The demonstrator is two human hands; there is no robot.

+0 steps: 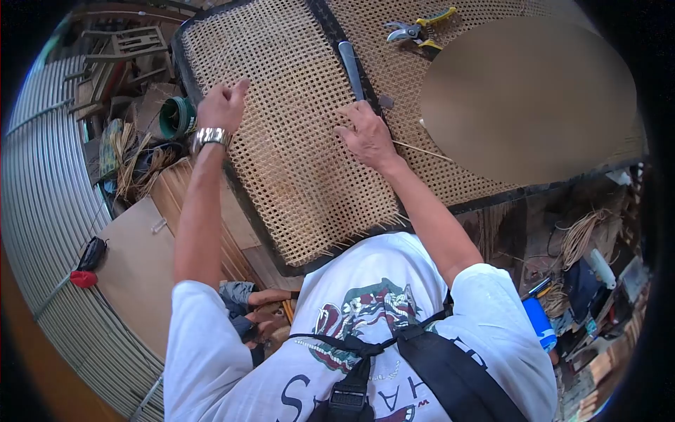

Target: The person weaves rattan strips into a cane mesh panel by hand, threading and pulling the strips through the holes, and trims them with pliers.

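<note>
A woven cane panel [295,155] in a dark frame lies in front of me. My left hand [223,107], with a metal watch [211,137] on the wrist, is closed above the panel's left edge; what its fingers hold is too small to make out. Over the right side of the panel, my right hand [367,135] has curled fingers low on the weave. A pale cane strand [425,150] runs out from behind this hand to the right, seemingly gripped in it. Just beyond the right fingers, a flat metal tool [349,69] lies along the dark frame bar.
Yellow-handled pruning shears [422,32] rest on the second cane section [401,77]. A blurred oval hides its right part. Left are a green container [176,117], a wooden board [133,260] and corrugated metal [49,169]. Another person's hand [267,325] shows below; coiled cane [580,235] lies right.
</note>
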